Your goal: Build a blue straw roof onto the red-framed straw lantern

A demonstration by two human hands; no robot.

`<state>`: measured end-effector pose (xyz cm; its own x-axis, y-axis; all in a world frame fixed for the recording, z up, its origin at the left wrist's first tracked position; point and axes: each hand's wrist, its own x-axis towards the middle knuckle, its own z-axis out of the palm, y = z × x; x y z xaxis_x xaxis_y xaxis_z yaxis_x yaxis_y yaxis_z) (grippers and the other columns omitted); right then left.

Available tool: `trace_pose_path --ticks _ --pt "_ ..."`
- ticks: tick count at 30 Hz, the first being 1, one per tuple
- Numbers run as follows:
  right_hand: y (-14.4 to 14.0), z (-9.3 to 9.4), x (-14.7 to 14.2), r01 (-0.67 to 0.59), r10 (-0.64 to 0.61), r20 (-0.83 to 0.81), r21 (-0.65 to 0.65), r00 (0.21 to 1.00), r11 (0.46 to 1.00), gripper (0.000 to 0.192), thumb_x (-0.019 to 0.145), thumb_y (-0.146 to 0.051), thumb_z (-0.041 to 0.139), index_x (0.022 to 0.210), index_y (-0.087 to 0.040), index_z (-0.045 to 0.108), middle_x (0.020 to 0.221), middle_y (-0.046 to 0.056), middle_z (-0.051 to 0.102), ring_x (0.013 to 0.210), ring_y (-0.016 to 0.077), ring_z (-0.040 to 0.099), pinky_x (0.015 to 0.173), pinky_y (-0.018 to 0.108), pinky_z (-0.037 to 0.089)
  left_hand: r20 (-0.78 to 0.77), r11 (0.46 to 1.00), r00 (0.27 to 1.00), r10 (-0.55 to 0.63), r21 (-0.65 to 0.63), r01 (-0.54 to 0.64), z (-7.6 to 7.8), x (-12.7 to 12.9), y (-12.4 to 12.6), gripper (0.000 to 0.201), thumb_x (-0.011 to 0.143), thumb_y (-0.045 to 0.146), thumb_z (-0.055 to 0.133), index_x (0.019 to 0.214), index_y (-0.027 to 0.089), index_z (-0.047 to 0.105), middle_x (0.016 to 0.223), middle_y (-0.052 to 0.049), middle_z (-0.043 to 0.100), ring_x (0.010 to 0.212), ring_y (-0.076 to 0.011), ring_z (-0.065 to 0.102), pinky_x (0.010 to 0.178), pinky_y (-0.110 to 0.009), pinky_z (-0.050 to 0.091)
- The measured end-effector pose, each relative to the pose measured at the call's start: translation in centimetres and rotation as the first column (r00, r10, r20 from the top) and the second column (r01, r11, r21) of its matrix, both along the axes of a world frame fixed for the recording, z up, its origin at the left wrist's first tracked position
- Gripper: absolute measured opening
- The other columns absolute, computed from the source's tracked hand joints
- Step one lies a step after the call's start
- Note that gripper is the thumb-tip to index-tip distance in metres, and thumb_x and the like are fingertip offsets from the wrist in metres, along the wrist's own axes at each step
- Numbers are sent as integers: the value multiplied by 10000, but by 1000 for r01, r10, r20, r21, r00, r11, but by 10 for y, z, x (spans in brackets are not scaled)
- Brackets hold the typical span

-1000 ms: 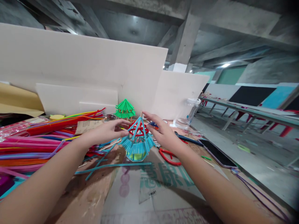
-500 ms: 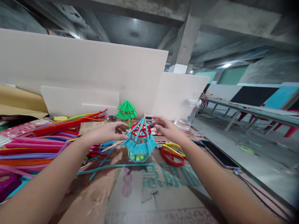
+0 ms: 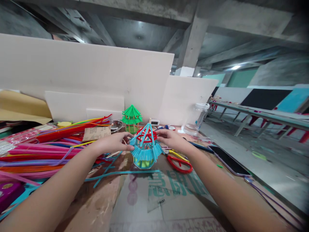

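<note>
A small pavilion model (image 3: 146, 151) of light-blue strips, with a red lattice under its pointed top, stands upright on the board in front of me. My left hand (image 3: 115, 142) is at its left side, thumb and fingers apart, the fingertips close to the blue roof. On the other side my right hand (image 3: 173, 140) is open too, its curved fingers beside the red lattice. Whether either hand touches the model I cannot tell. Just behind it stands a green-roofed pavilion model (image 3: 131, 115).
Bundles of coloured pipe cleaners (image 3: 41, 151) cover the left side. Red-and-yellow-handled scissors (image 3: 180, 163) lie by my right wrist. Farther right are a phone (image 3: 229, 160) and a clear water bottle (image 3: 194, 119). Loose blue strips (image 3: 120, 174) and a clear ruler (image 3: 161, 196) lie nearer; white boards (image 3: 91, 71) stand behind.
Both hands have come down slightly and closer to the blue pavilion model from its two sides. The model stays in place.
</note>
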<state>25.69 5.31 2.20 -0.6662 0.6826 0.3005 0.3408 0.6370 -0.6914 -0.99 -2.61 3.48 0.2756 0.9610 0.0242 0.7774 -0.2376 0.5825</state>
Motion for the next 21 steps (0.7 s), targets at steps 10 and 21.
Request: trace_pose_path --ticks 10,21 --pt "5 -2 4 122 -137 130 113 982 986 211 833 -320 565 902 -159 682 847 31 697 767 158 632 669 261 479 -60 986 993 101 141 -92 -19 -12 19 640 757 654 531 1189 190 618 1059 -98 711 927 -279 672 770 -337 499" --pt "3 31 40 136 -149 250 70 957 988 254 844 -358 574 1001 -198 692 1012 41 715 920 199 652 821 320 489 -18 947 986 165 281 -154 6 -11 5 483 802 594 506 1055 218 674 1014 -59 724 907 -257 663 728 -310 494"
